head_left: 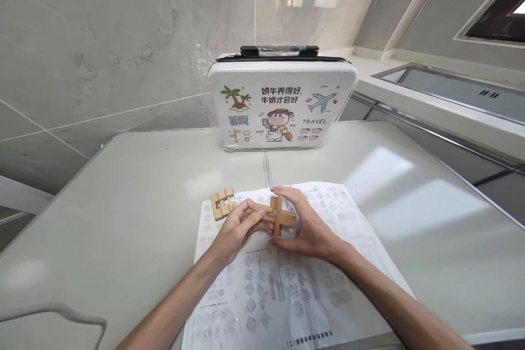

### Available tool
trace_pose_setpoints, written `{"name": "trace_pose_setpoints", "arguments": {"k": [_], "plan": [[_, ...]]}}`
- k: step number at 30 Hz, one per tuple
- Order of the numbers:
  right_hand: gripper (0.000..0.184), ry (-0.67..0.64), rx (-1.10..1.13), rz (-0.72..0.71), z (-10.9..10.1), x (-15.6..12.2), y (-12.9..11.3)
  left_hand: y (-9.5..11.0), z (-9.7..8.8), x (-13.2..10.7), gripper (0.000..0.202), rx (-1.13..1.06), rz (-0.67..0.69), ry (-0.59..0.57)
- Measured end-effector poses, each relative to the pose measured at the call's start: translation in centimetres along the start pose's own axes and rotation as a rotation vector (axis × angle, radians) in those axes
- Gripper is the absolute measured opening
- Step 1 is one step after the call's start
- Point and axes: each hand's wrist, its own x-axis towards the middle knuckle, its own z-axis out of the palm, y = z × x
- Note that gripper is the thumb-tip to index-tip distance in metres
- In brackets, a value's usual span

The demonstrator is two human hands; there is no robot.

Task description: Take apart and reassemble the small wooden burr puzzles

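Observation:
A wooden interlocking puzzle (278, 216), made of crossed notched bars, is held above a printed sheet. My left hand (241, 225) pinches the bars that stick out on its left side, thumb on top. The thumb and fingers of my right hand (305, 224) span the upright bar from its top end to its bottom end. Some of the bars are hidden behind my fingers. Beyond my left hand, a second wooden block puzzle (222, 204) with square gaps lies on the sheet's upper left corner. The paper sheet (283, 317) carries small puzzle drawings and text.
A white case (283, 76) with cartoon prints and a black handle stands at the back of the white table (135, 219), wrapped in clear plastic. A grey cord (53, 309) lies at the front left. To the right runs a counter (443, 104); a tiled wall is behind.

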Motion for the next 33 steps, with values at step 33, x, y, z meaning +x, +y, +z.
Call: {"name": "trace_pose_setpoints", "arguments": {"k": [33], "plan": [[0.096,0.005,-0.08,0.204,-1.5,0.0,1.6,0.9,0.1,-0.5,0.031,0.793,0.28,0.328]]}}
